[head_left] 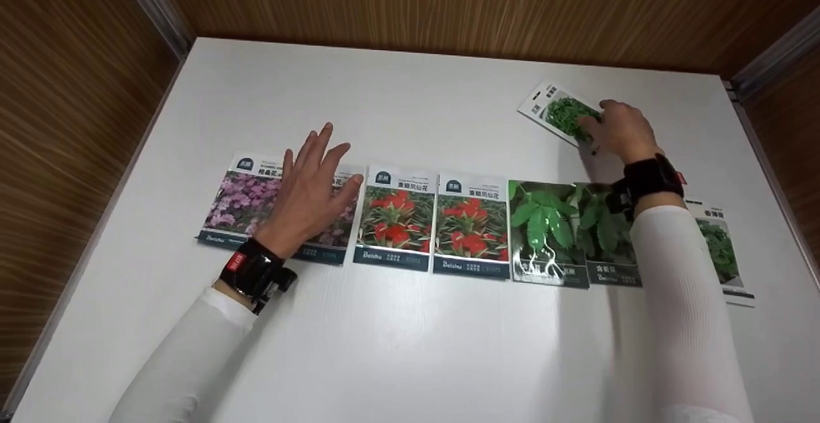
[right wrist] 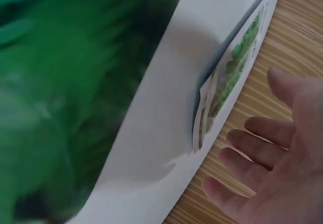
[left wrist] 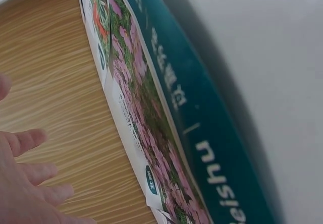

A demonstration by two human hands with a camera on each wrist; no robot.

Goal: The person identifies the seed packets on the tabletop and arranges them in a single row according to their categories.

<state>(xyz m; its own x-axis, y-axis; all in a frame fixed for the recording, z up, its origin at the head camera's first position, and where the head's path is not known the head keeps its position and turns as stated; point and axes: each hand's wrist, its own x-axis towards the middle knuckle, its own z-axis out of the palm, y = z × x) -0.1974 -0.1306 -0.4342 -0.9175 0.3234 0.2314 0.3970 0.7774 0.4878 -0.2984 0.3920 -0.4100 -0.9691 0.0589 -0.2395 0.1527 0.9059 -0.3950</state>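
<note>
My left hand [head_left: 307, 199] is spread over two seed packets with purple flowers [head_left: 234, 202], its palm hiding much of them. In the left wrist view its fingers [left wrist: 38, 173] are apart and hold nothing. At the back right, my right hand [head_left: 621, 128] is above one end of a seed packet with small green leaves [head_left: 564, 115], which lies askew. The right wrist view shows that hand's fingers [right wrist: 257, 148] loosely bent and parted, with nothing between them, beside the same green packet [right wrist: 234, 75].
Along the row lie two red-flower seed packets [head_left: 392, 218] [head_left: 472, 224] and two with broad green leaves [head_left: 544, 231] [head_left: 605, 231]. Another small-leaf packet [head_left: 719, 250] is partly under the right sleeve [head_left: 685, 282]. Wood-grain panels [head_left: 448, 6] border the white table [head_left: 397, 346].
</note>
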